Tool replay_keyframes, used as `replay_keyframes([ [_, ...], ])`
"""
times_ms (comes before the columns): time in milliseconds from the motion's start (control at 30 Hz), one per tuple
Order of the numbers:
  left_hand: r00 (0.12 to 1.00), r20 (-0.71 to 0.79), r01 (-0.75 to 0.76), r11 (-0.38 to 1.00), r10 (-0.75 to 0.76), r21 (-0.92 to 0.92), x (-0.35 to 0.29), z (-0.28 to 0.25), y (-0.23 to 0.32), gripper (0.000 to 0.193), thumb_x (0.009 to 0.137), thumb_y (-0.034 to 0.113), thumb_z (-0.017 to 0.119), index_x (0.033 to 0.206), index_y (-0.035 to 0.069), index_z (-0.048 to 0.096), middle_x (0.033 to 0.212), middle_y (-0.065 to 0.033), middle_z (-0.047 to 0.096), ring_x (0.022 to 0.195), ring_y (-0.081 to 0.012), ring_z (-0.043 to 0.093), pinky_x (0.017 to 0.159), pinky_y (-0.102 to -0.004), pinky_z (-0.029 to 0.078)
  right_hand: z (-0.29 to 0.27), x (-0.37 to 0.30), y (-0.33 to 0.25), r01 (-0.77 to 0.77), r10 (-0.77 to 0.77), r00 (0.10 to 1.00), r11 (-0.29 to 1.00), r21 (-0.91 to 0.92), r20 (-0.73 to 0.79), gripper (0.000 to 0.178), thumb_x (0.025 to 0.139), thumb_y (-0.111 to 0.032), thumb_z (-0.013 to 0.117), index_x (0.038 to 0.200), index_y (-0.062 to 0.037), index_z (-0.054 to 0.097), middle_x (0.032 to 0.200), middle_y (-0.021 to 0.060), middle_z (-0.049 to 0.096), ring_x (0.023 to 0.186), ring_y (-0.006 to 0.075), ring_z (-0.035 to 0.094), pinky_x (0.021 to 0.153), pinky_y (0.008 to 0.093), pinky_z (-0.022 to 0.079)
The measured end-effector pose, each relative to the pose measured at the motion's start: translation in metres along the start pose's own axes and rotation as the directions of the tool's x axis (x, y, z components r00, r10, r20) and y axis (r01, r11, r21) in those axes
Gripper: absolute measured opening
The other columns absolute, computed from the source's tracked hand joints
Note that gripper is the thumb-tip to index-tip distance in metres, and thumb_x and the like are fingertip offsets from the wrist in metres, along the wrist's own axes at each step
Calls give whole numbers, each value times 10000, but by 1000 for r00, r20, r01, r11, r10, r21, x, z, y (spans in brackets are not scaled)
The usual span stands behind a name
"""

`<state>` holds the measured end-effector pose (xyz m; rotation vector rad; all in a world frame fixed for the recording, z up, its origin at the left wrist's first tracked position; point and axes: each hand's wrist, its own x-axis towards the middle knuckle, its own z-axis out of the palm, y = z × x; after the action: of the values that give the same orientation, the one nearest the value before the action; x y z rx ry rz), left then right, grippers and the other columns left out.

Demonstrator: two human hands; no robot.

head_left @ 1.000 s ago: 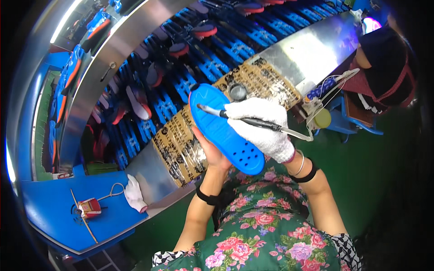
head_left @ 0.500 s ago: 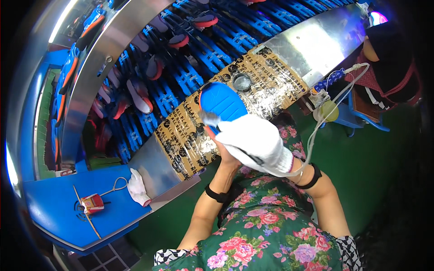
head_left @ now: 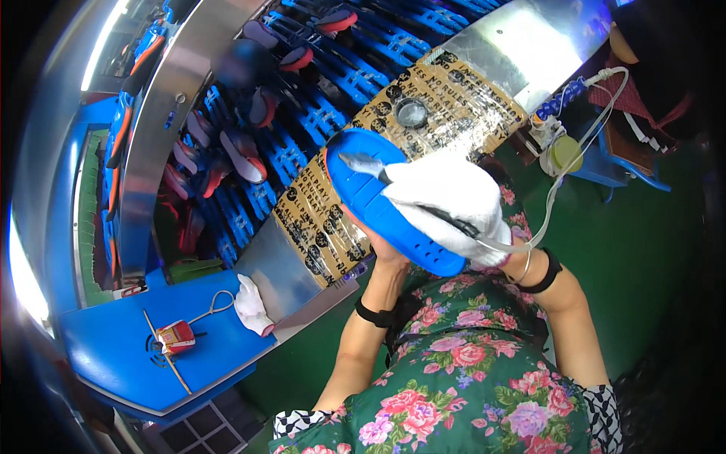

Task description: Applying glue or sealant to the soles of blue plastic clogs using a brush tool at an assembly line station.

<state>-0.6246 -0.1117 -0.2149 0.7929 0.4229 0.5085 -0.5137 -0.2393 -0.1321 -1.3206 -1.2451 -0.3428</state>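
My left hand [head_left: 387, 246], bare, wraps round the edge of a blue shoe sole [head_left: 361, 191] and holds it up at a slant, its palm side hidden beneath. Grooves cross the sole's upper face, small holes dot its near end, and a thin orange line runs along one edge. In a white knitted glove, my right hand [head_left: 446, 200] grips a brush [head_left: 363, 165] with greyish bristles, which lie against the far part of the sole. A clear hose [head_left: 556, 181] trails from the brush side of that hand.
Brown taped cardboard [head_left: 310, 219] covers the metal ledge, with a small round clear cup [head_left: 411, 113] on it. Beyond, a blue slatted rack [head_left: 355, 83] carries several shoe parts. At left, a white glove [head_left: 252, 306] and a red box [head_left: 176, 337] lie on a blue table [head_left: 106, 363].
The blue sole has come up and toward me, so its near end with holes now shows. The brush has moved from the sole's left edge onto its upper face.
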Motion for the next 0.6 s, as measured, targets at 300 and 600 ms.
replay_keyframes([
  [300, 993, 85, 86, 992, -78, -90, 4, -19, 11, 994, 891, 875, 310, 1577, 155, 298, 1507, -109, 473, 1318, -306, 519, 1103, -492, 451, 0, -14, -3, -159, 151, 987, 972, 172, 61, 245, 810, -98, 767, 1054, -82, 776, 1092, 112, 760, 930, 293, 732, 816, 392, 574],
  [600, 933, 333, 175, 980, -133, -98, 24, -65, 12, 1055, 821, 930, 368, 1341, 24, 511, 1208, -196, 653, 1111, -352, 665, 975, -515, 547, 5, -26, -5, -209, 197, 978, 942, 261, 71, 189, 833, -109, 766, 1020, -84, 774, 1025, 101, 763, 912, 276, 724, 785, 372, 577],
])
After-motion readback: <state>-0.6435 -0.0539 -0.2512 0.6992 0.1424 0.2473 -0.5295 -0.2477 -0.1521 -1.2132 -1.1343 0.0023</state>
